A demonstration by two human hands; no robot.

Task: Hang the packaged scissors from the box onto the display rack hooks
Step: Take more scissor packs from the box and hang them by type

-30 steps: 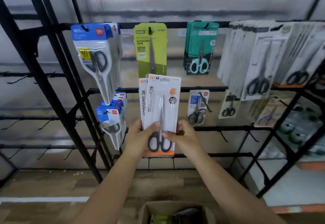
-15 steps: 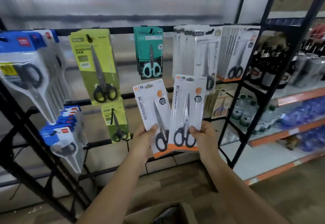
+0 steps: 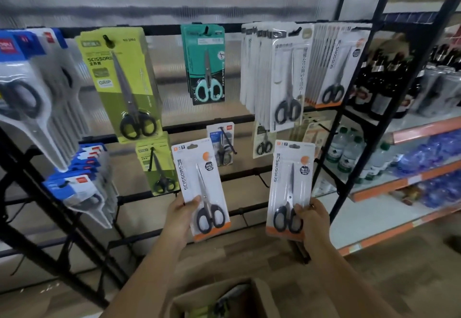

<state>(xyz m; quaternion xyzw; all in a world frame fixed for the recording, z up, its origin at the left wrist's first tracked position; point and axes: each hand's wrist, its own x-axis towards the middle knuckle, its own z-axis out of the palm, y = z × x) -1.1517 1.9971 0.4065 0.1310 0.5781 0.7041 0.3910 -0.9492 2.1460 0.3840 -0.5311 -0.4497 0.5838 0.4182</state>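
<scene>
My left hand [image 3: 180, 215] grips the lower left edge of a white scissors pack with an orange base [image 3: 199, 180], tilted slightly left. My right hand [image 3: 311, 220] holds a matching white scissors pack [image 3: 290, 183] by its lower right, upright. Both packs hover in front of the black display rack [image 3: 249, 118]. At the rack's top right hangs a row of the same white packs [image 3: 334, 65]. The open cardboard box [image 3: 262, 290] sits at the bottom below my arms, with packs inside.
Green scissors packs [image 3: 119, 80], a teal pack [image 3: 205, 63] and blue-topped packs [image 3: 32, 88] hang on the rack. An empty hook [image 3: 262, 180] sticks out between my two packs. Shelves with water bottles [image 3: 349, 153] and dark bottles stand at the right.
The two packs, held together as one stack a second ago, are now apart, one in each hand. My view has swung to the right along the rack.
</scene>
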